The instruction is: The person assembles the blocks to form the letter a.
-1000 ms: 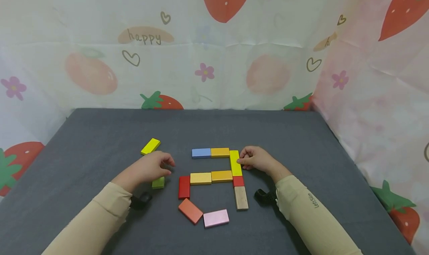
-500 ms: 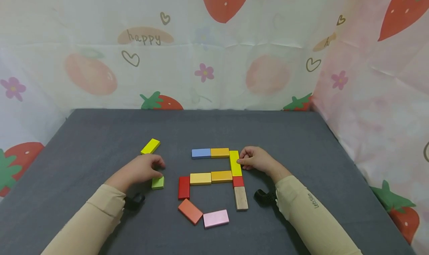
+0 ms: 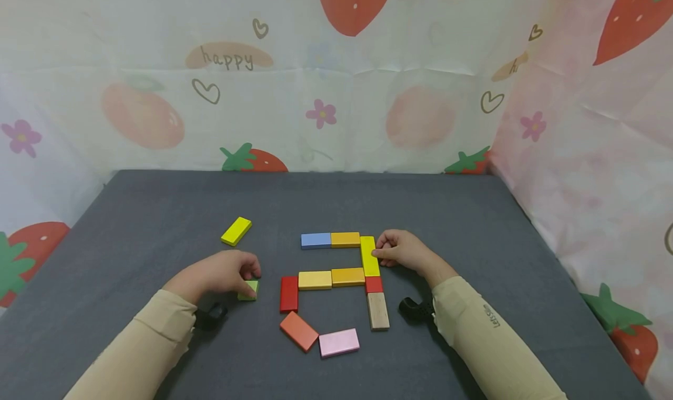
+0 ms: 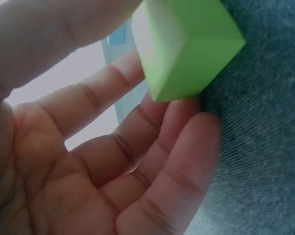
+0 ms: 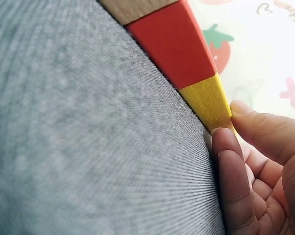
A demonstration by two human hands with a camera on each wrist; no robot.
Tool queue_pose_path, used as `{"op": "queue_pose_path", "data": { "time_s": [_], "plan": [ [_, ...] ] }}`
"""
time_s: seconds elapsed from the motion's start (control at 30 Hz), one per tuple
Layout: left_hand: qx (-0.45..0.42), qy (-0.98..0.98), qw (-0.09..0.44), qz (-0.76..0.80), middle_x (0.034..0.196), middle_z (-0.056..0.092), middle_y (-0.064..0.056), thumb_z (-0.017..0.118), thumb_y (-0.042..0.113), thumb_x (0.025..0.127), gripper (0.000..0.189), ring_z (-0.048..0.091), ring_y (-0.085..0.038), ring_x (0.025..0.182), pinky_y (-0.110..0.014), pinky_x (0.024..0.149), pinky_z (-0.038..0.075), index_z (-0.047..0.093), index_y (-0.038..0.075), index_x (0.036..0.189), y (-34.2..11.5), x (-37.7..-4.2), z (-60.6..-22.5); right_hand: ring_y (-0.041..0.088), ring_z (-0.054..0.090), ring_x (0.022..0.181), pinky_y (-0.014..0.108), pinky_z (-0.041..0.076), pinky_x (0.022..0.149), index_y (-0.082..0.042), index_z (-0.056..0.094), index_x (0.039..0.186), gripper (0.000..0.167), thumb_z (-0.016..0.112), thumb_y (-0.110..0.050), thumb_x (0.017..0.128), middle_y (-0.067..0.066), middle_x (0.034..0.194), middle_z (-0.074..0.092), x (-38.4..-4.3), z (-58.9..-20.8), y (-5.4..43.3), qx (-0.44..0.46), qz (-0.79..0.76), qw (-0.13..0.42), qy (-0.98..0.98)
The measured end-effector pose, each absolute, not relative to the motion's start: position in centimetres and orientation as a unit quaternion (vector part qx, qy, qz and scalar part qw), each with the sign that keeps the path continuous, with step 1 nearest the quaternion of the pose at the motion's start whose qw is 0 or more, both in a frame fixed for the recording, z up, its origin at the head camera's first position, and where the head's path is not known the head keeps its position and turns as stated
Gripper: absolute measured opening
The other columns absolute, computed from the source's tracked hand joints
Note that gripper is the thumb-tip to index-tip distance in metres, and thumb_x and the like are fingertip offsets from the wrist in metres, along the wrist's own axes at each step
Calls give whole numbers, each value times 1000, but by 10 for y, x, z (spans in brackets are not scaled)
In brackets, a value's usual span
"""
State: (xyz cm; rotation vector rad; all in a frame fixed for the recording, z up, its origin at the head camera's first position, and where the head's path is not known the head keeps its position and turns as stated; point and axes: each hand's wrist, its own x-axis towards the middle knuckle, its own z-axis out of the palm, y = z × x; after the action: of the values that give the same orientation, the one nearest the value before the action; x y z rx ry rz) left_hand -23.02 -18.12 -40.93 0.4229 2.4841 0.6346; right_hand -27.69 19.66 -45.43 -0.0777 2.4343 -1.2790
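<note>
My left hand (image 3: 218,273) pinches a small green block (image 3: 252,289), its thumb on the near side. Up close in the left wrist view, the green block (image 4: 191,49) sits between thumb and index finger; the other fingers curve below it. My right hand (image 3: 407,251) is beside an upright-running yellow block (image 3: 370,260). In the right wrist view its thumb touches the top edge of the yellow block (image 5: 208,100), with loosely bent fingers against the side. A red block (image 3: 374,284) and a plain wooden block (image 3: 378,311) continue that line toward me.
Blue (image 3: 315,240) and orange (image 3: 344,240) blocks form the far row. Two more yellow-orange blocks (image 3: 315,280) form a middle row, with red (image 3: 288,294), coral (image 3: 298,331) and pink (image 3: 339,343) blocks nearer. A loose yellow block (image 3: 236,231) lies beyond my left hand.
My left hand has moved left and toward me, down onto the green block, and now takes it between thumb and finger. My right hand stays at the yellow block.
</note>
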Motion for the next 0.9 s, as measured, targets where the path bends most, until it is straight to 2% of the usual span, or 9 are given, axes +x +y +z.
{"op": "queue_pose_path", "data": {
  "time_s": [0.2,0.33,0.53,0.73,0.9],
  "plan": [
    [159,923,273,222,83,57,-3,83,14,75,31,52,-17,75,-29,67,44,63,10,98,-179,-229,-408,15,60,70,25,53,67,-8,61,93,17,72,-20,89,0,72,57,-277,-455,196,-25,-456,190,869],
    [158,923,278,213,80,55,-3,83,14,75,27,51,-17,73,-29,65,42,62,11,92,-176,-227,-405,15,60,70,25,53,67,-8,61,93,17,72,-20,89,0,72,57,-277,-455,196,-24,-455,190,870],
    [155,935,250,200,75,56,-1,79,16,80,17,51,-16,71,-28,62,42,62,12,82,-170,-226,-402,16,60,70,26,53,67,-8,61,93,18,72,-21,88,0,72,57,-276,-455,195,-22,-454,190,870],
    [157,943,198,218,77,57,-2,74,13,84,10,52,-16,73,-28,64,44,65,13,88,-151,-225,-393,15,60,70,26,53,67,-8,61,94,17,72,-20,89,0,72,56,-276,-454,195,-23,-455,192,869],
    [173,937,197,230,82,61,0,72,12,87,9,53,-16,77,-28,69,48,65,16,91,-121,-220,-386,15,59,70,25,53,67,-8,61,94,17,72,-20,89,0,72,56,-277,-454,195,-21,-455,191,869]
  ]
}}
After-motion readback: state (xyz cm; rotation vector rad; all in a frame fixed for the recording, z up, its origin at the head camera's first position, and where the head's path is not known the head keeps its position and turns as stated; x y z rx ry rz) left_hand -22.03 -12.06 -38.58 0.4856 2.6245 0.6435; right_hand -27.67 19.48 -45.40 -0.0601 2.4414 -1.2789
